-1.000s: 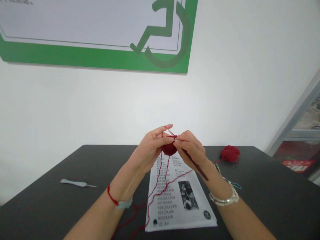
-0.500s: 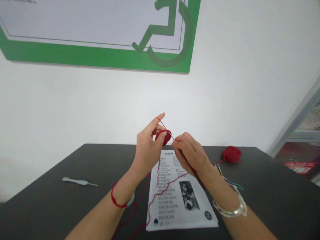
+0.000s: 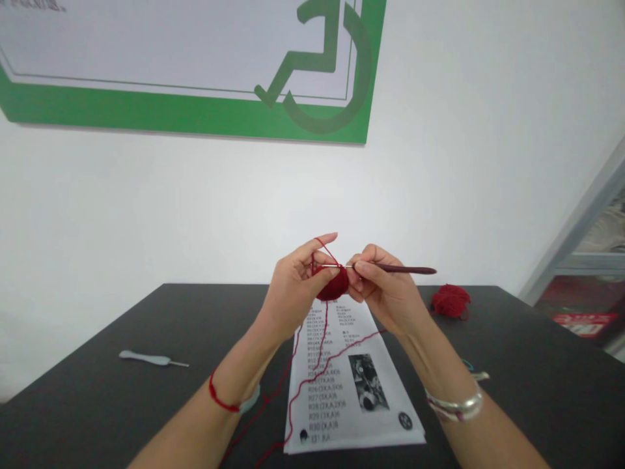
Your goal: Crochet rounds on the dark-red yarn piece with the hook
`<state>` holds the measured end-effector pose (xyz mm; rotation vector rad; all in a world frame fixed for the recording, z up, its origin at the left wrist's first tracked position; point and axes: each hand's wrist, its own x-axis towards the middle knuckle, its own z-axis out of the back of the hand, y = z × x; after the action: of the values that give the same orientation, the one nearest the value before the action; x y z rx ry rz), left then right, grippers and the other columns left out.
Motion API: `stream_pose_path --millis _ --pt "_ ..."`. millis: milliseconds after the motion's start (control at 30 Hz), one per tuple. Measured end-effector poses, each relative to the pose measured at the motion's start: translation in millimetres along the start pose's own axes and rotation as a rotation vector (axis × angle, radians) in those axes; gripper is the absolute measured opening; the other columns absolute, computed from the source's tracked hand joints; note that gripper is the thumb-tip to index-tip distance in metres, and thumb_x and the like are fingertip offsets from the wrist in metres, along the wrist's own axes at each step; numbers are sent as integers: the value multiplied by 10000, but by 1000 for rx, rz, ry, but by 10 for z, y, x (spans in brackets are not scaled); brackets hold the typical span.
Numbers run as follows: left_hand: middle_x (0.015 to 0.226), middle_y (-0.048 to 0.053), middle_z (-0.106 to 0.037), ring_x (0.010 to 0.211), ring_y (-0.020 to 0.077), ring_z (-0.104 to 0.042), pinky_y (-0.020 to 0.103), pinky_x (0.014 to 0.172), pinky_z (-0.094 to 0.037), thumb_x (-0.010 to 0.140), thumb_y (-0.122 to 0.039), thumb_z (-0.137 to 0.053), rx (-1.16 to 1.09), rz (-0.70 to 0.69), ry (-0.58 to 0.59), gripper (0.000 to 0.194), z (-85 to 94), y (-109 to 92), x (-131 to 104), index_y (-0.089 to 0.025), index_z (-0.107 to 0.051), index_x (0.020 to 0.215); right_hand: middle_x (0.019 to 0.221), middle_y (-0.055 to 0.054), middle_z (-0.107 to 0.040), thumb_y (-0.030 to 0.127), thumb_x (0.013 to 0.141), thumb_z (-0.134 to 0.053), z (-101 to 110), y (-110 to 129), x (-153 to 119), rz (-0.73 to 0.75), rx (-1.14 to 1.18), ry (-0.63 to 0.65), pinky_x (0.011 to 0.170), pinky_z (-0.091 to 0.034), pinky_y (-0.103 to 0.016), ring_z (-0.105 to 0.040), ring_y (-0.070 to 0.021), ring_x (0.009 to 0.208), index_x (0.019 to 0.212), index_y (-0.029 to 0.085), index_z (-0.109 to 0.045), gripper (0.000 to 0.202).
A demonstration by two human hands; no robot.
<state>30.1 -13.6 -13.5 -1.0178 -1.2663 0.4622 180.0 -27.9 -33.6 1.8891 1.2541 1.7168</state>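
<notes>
One yarn ball [image 3: 450,301], apparently two hooks [image 3: 407,268] [image 3: 151,359]

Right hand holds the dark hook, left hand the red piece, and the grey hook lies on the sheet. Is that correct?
No: the head view shows the grey hook on the table, left of the sheet. The rest is right.

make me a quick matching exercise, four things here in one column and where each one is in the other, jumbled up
1. dark-handled hook
2. red crochet piece
3. pale-handled hook
4. printed sheet

A. lying on the table, near its left side
B. in the grip of the right hand
C. on the table, red yarn running across it
D. held by the left hand

Pairs: 1-B, 2-D, 3-A, 4-C
</notes>
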Motion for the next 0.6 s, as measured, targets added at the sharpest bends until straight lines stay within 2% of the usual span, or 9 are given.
stream_pose_path --millis 67,100,233,300,333,400,500,600 --pt "661 -42 -616 595 82 -569 214 584 -452 727 -97 -664 -95 51 -13 448 -25 15 -4 -148 -616 1170 631 46 -560 181 855 -568 -20 -74 -7 127 -125 -29 424 -357 -210 -460 -86 491 768 223 -517 109" --pt "652 -45 -612 584 76 -563 208 576 -444 718 -101 -679 -142 77 -24 448 -37 22 -4 -151 -624 1160 667 41 -565 172 863 -565 -16 -105 -13 231 -265 -39 442 -369 -216 -469 -89 514 795 229 -520 99" --pt "641 -49 -602 566 58 -536 189 569 -412 692 -111 -723 -284 185 -47 493 -70 35 -6 -152 -625 1174 750 6 -588 73 853 -556 80 -185 -18 757 -999 42 558 -425 -269 -521 -134 657 871 240 -532 170" --pt "639 -48 -603 562 56 -530 183 561 -397 688 -110 -728 -334 228 -33 508 -69 32 -5 -150 -620 1183 762 -3 -596 22 833 -550 120 -212 -12 948 -1157 65 568 -424 -285 -507 -145 659 905 244 -529 234" --pt "641 -45 -607 558 55 -528 180 555 -392 685 -108 -731 -363 248 -18 508 -60 30 -2 -149 -621 1179 774 -6 -600 14 830 -551 127 -222 -9 977 -1136 57 570 -427 -287 -506 -146 660 919 247 -528 250" --pt "659 -35 -625 554 57 -532 177 548 -390 674 -106 -738 -418 291 16 502 -29 25 9 -143 -625 1162 807 -8 -597 41 848 -552 120 -228 -2 860 -936 39 575 -443 -284 -525 -144 683 930 252 -527 228" --pt "663 -28 -638 544 62 -534 179 542 -396 661 -101 -743 -444 308 39 499 37 11 30 -137 -622 1145 777 15 -567 130 889 -551 108 -189 7 513 -518 53 522 -433 -259 -524 -124 636 896 256 -533 127" --pt "631 -43 -620 509 54 -501 171 511 -371 661 -99 -742 -386 252 23 502 91 -13 46 -141 -612 1144 722 34 -559 148 875 -593 132 -108 7 377 -353 79 502 -409 -249 -507 -110 592 855 248 -554 109"
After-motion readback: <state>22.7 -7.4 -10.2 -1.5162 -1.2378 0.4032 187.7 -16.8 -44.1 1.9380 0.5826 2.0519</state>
